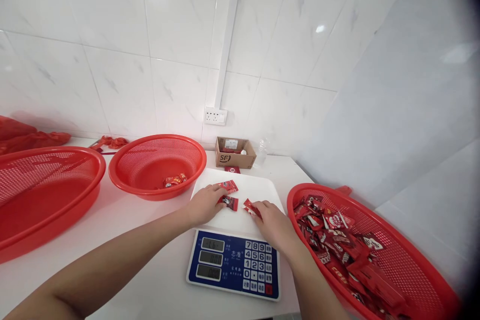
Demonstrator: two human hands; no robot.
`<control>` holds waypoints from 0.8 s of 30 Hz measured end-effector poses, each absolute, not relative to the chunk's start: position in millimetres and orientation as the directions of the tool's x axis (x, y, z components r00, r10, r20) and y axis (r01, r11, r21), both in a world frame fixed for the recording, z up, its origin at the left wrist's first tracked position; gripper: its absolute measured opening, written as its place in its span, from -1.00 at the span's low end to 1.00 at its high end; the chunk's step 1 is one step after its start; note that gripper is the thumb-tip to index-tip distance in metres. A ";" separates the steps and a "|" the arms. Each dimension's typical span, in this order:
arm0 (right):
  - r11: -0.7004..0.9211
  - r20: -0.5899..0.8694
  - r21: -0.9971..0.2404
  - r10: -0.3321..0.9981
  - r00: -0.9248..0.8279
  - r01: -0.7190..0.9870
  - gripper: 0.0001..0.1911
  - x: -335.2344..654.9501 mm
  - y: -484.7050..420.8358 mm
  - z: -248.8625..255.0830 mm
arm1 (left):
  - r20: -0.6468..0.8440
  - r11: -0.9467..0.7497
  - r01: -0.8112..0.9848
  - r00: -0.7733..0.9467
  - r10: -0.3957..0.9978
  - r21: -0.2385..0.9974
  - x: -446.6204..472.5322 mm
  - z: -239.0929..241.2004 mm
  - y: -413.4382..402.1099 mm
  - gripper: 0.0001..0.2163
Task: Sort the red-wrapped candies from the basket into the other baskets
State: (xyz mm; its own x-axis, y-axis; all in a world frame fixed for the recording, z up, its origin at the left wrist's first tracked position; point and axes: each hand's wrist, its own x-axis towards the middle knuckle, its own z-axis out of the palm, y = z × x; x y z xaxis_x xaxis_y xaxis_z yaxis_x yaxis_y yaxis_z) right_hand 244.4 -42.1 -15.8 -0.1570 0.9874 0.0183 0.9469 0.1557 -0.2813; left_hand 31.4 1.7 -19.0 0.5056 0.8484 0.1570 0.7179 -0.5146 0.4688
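A digital scale with a blue keypad front (pixel 234 265) and a white weighing tray (pixel 243 187) stands on the white counter. Three small red candy packets lie on the tray. My left hand (pixel 204 204) rests on the tray with its fingers curled over one packet (pixel 228 202); another packet (pixel 228 186) lies just beyond its fingertips. My right hand (pixel 272 222) lies on the tray's right side, fingers pinched on a third red packet (pixel 250 206).
To the right, a red mesh basket (pixel 412 260) is full of red candy packets. A round red basket (pixel 157 162) behind the left hand holds a few packets. A big red basket (pixel 45 195) stands far left. A small cardboard box (pixel 234 152) and a wall socket (pixel 215 116) are behind the scale.
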 end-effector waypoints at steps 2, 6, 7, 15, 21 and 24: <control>0.164 -0.003 -0.292 0.985 -0.172 0.942 -0.68 244.3 -48.1 -12.8 | 0.151 -0.480 0.739 0.469 0.870 0.473 31.7 -17.3 3.4 -0.78; 0.266 -0.017 -0.372 0.956 -0.293 0.889 -0.67 235.9 -51.9 -9.6 | 0.143 -0.466 0.727 0.462 0.875 0.504 37.1 -16.6 6.4 -0.79; 0.304 -0.001 -0.412 0.943 -0.334 0.859 -0.66 232.3 -51.2 -9.9 | 0.141 -0.471 0.716 0.471 0.871 0.515 38.6 -17.0 7.0 -0.78; 0.411 0.130 -0.584 0.898 -0.420 0.699 -0.63 210.5 -37.6 -13.9 | 0.164 -0.517 0.586 0.549 0.820 0.624 32.8 -20.6 7.6 -0.56; 0.381 0.077 -0.615 0.901 -0.428 0.691 -0.71 210.2 -38.6 -10.3 | 0.213 -0.509 0.604 0.494 0.843 0.613 23.4 -21.0 4.0 -0.57; 0.416 0.094 -0.624 0.880 -0.465 0.662 -0.69 206.9 -40.7 -10.1 | 0.203 -0.468 0.653 0.442 0.874 0.596 22.6 -22.2 4.3 -0.72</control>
